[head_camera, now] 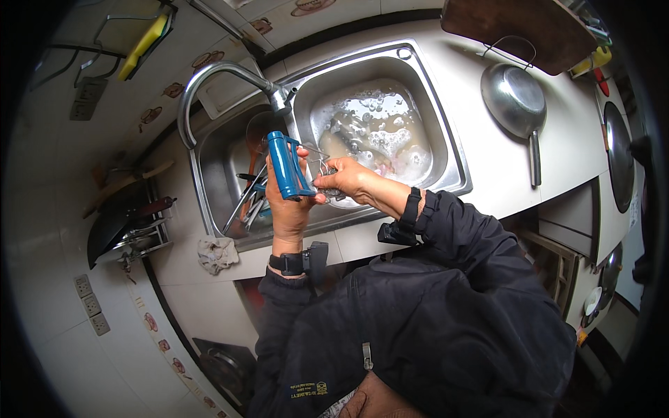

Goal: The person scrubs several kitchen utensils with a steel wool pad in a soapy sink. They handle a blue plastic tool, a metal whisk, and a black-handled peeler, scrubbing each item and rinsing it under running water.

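Observation:
My left hand [291, 215] grips a blue plastic kitchen tool [283, 166] with a cylindrical bar, side struts and a thin metal wire part. It holds the tool upright over the divider between the two sink basins. My right hand [349, 176] pinches a steel wool scourer [332, 193] against the tool's wire side. Both hands are close together, and their fingers hide part of the tool. Behind them, the right basin [449, 157] holds cloudy, foamy water with submerged things too blurred to name. In the left basin [211, 172] lie several metal utensils [254, 211] and an orange-handled utensil [253, 157].
A curved steel faucet [225, 65] arches over the left basin. A crumpled rag [217, 254] lies at the counter's front edge. To the right, an upside-down steel pan [515, 96] rests beside a wooden cutting board [517, 31]. A dark wok [112, 224] and rack stand at left.

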Available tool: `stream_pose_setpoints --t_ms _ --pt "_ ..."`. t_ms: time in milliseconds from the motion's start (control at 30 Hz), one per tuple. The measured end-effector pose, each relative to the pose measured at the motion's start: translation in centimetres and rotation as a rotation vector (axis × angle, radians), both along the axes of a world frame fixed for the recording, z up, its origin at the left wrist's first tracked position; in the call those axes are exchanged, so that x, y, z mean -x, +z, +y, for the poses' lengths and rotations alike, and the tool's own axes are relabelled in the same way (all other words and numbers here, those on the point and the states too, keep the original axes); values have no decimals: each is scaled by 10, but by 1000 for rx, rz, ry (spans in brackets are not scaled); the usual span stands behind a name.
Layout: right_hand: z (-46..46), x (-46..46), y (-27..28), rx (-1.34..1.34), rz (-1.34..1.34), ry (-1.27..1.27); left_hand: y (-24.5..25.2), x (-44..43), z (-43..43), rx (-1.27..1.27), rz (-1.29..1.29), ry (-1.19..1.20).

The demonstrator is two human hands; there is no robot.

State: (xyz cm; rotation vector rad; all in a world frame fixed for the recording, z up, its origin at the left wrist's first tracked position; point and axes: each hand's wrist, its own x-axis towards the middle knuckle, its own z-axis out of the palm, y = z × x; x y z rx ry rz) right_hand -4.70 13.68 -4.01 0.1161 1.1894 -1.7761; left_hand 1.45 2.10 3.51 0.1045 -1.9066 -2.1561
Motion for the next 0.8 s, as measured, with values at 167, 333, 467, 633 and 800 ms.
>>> stream_pose_setpoints --t_ms 167,333,467,633,800 --pt "-2 7 2 -257 383 -143 -4 -3 4 115 2 28" --pt "1 16 -5 -424 648 -162 -5 -5 -1 189 27 -21" --pt "20 27 -1 -355 607 -20 -1 -6 -11 87 7 67" --pt "47 35 3 32 173 -80 10 -8 -17 -125 96 16" --pt "60 31 -1 115 139 -14 16 -5 -19 -252 176 -75"
